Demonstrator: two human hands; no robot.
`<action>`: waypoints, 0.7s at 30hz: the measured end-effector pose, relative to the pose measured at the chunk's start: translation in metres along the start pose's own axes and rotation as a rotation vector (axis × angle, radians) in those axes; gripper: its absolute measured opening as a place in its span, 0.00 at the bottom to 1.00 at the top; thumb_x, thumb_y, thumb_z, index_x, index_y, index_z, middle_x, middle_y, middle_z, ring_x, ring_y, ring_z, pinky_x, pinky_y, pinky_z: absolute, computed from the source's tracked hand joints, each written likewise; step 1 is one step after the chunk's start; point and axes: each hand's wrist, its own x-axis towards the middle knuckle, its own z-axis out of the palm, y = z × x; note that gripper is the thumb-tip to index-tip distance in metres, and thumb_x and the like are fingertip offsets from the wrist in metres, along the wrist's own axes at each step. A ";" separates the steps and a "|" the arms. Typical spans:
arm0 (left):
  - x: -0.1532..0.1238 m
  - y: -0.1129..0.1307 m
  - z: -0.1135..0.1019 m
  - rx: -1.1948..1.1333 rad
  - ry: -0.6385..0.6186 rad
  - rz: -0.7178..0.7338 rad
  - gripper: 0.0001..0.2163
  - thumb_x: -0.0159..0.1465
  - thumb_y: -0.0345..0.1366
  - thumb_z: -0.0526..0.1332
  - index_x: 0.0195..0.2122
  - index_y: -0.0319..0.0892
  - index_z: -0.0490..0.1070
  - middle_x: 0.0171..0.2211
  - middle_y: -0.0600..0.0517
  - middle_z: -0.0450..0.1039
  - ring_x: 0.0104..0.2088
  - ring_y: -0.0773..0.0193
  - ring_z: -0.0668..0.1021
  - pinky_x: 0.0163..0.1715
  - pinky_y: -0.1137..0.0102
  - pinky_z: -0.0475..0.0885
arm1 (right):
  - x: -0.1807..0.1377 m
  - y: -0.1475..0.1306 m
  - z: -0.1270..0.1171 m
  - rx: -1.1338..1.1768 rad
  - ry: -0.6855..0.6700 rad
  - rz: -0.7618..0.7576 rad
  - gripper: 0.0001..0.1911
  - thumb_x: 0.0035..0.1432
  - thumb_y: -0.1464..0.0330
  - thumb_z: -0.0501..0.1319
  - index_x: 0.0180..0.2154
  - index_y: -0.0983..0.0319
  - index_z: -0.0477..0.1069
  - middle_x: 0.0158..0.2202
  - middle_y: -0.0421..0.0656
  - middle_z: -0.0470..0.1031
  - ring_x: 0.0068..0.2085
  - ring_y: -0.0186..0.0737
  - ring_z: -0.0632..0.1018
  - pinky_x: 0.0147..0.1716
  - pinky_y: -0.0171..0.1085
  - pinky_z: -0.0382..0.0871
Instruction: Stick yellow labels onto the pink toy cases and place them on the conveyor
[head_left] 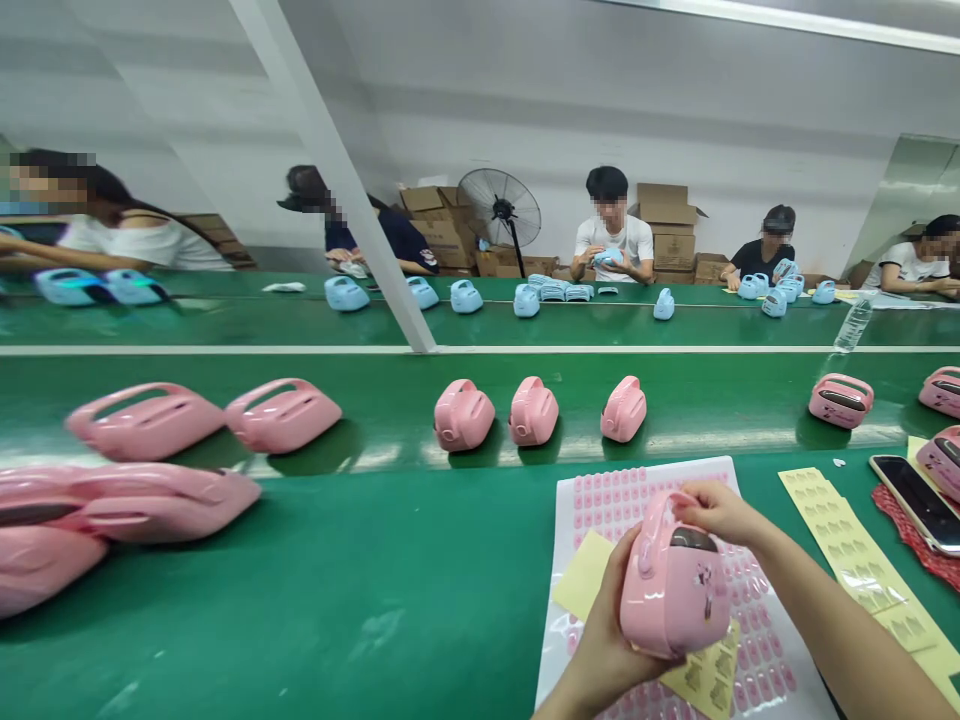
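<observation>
A pink plastic device with a carry handle (679, 605), a dark window and a small printed figure on its front, is held tilted above the sheets. My left hand (607, 640) is closed around its left side and underside. The fingers of my right hand (716, 510) are curled at the top, by the handle; the fingertips are partly hidden. Beneath lies a white sheet with rows of small pink stickers (611, 505). Pale yellow paper (589, 575) lies on that sheet, partly covered by my left hand and the device.
Pink devices (532, 412) stand along the green belt, with several piled at left (150, 505). Yellow sticker strips (847, 540) and a phone (919, 500) lie at right. A slanted post (337, 170) rises beyond the belt. People (611, 240) sit opposite with blue devices (466, 296).
</observation>
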 end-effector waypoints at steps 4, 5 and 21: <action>0.004 -0.017 0.013 0.024 0.194 -0.180 0.26 0.53 0.46 0.61 0.52 0.46 0.57 0.48 0.43 0.64 0.46 0.52 0.71 0.43 0.59 0.67 | 0.017 -0.011 -0.050 -0.223 0.540 0.091 0.08 0.42 0.66 0.58 0.19 0.61 0.61 0.17 0.34 0.62 0.22 0.32 0.64 0.21 0.31 0.54; 0.004 -0.021 0.014 0.069 0.193 -0.201 0.24 0.54 0.45 0.60 0.51 0.46 0.59 0.45 0.44 0.66 0.44 0.53 0.72 0.42 0.60 0.68 | 0.026 -0.014 -0.063 -0.251 0.626 0.109 0.06 0.43 0.67 0.57 0.19 0.61 0.61 0.18 0.35 0.63 0.23 0.32 0.64 0.22 0.31 0.54; 0.003 -0.030 0.008 0.263 -0.021 -0.112 0.13 0.53 0.34 0.61 0.41 0.49 0.72 0.35 0.49 0.74 0.35 0.57 0.75 0.36 0.65 0.70 | 0.117 0.004 -0.111 -0.016 0.827 0.213 0.15 0.55 0.71 0.57 0.46 0.64 0.61 0.47 0.53 0.63 0.42 0.41 0.72 0.35 0.37 0.66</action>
